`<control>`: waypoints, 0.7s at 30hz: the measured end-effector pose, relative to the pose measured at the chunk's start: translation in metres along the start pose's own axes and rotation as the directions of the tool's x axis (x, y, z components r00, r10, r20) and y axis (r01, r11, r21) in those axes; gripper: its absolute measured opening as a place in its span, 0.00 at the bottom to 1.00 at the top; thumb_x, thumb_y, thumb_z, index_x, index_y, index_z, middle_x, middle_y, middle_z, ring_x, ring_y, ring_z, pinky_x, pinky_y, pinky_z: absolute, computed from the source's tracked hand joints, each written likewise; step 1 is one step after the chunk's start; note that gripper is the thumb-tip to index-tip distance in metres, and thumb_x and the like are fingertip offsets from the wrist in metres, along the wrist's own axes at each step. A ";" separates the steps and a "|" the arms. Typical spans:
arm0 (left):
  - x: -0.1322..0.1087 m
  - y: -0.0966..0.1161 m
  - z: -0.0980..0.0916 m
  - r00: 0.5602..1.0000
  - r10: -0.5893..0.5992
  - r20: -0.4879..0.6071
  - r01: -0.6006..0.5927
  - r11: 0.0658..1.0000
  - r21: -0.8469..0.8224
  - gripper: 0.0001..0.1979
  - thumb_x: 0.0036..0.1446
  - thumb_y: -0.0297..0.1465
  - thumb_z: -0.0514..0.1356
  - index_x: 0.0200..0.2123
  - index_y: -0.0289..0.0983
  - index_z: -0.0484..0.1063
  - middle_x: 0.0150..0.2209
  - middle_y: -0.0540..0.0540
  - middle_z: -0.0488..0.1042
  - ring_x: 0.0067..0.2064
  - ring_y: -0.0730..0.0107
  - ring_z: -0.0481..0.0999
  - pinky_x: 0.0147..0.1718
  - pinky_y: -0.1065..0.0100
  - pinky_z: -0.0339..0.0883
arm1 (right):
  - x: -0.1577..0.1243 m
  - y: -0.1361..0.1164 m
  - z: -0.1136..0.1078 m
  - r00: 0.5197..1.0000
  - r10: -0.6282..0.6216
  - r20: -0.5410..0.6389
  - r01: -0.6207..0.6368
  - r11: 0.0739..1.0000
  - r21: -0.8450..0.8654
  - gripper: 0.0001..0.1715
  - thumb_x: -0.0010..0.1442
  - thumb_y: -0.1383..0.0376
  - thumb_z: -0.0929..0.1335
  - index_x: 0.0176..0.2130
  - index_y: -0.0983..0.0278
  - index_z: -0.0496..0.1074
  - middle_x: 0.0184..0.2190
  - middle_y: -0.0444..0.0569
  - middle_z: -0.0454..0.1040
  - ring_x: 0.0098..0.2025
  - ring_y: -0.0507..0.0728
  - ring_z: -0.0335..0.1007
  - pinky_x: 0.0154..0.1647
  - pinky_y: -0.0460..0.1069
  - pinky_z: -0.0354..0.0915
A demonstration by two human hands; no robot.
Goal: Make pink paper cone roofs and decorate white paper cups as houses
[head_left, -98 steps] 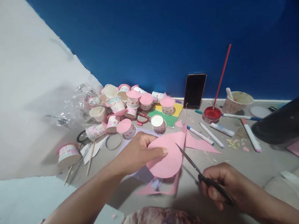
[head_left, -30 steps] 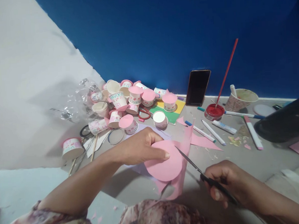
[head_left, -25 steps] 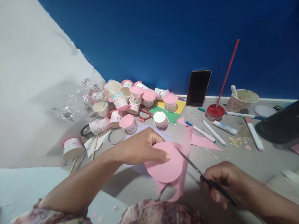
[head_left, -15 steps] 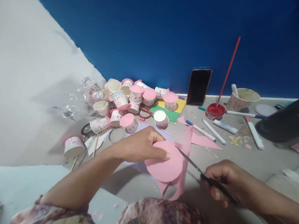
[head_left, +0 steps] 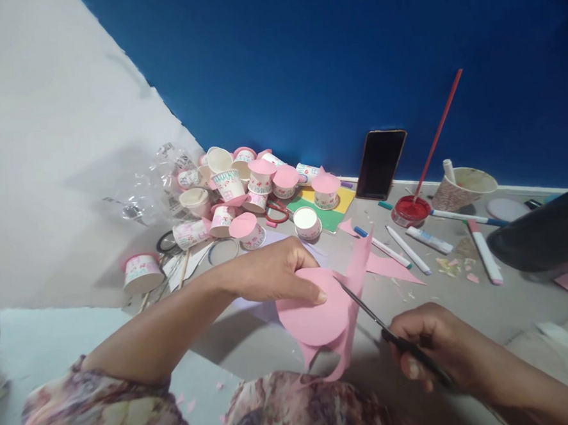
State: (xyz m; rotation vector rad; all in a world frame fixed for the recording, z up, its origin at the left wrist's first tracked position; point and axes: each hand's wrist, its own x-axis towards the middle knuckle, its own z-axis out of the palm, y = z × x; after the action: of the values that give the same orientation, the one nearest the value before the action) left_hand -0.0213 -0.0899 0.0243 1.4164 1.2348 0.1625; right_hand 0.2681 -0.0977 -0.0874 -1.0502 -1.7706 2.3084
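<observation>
Left hand (head_left: 273,274): we see it pinched shut on the pink paper (head_left: 314,310). The thumb lies flat on top of the rounded part and the other fingers curl down behind its far edge.
Right hand (head_left: 434,344): closed tight round the handles of the scissors (head_left: 367,309), with the fingers wrapped over them and the knuckles up, low and close to our lap.
Scissors: the blades point up and to the left, away from us. Their tips meet the right edge of the rounded part, just beside the left thumb. The blades look nearly together, though we cannot tell the exact gap.
Pink paper: held above the worktop (head_left: 463,304), between the two hands. It is a rounded shape with a flap standing up on its right side and loose trimmings hanging below it toward our lap.
Offcut (head_left: 391,269): a pointed pink piece lying flat on the worktop just behind the held paper.
Markers (head_left: 408,250): several lie loose to the right of the offcut, well apart from both hands.
Cups (head_left: 237,193): a heap of small paper cups beyond the left hand, some capped with pink discs.
Phone (head_left: 381,163): propped upright against the blue wall.
Paint pot (head_left: 406,210): red, just right of the phone, with a long red stick (head_left: 438,136) leaning out of it.
</observation>
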 end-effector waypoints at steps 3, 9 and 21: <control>0.001 0.000 -0.001 1.000 0.002 0.013 -0.002 1.000 -0.007 0.14 0.49 0.37 0.66 0.20 0.36 0.70 0.21 0.50 0.67 0.26 0.71 0.67 0.21 0.73 0.55 | -0.001 0.002 -0.001 1.000 -0.009 0.002 0.009 1.000 -0.015 0.12 0.47 0.70 0.64 0.25 0.66 0.78 0.19 0.43 0.74 0.20 0.48 0.66 0.22 0.41 0.56; 0.003 -0.001 -0.002 0.999 0.010 0.045 -0.010 1.000 0.001 0.14 0.49 0.36 0.67 0.19 0.36 0.68 0.20 0.52 0.65 0.25 0.73 0.65 0.20 0.73 0.55 | 0.001 0.005 -0.001 1.000 -0.009 0.008 0.010 0.999 -0.040 0.16 0.46 0.71 0.62 0.26 0.66 0.79 0.19 0.43 0.74 0.21 0.48 0.67 0.22 0.41 0.56; 0.006 -0.001 -0.005 0.994 0.017 0.107 -0.020 0.999 0.029 0.16 0.49 0.36 0.67 0.19 0.37 0.66 0.20 0.54 0.63 0.24 0.75 0.63 0.20 0.74 0.54 | -0.002 -0.006 0.001 0.999 0.032 0.000 -0.032 0.998 -0.061 0.11 0.45 0.67 0.63 0.23 0.66 0.75 0.19 0.43 0.73 0.21 0.48 0.66 0.23 0.42 0.57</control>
State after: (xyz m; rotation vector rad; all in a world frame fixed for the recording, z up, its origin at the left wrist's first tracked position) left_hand -0.0224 -0.0824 0.0214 1.4442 1.1401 0.0803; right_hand 0.2673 -0.0973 -0.0808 -1.0939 -1.8492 2.2874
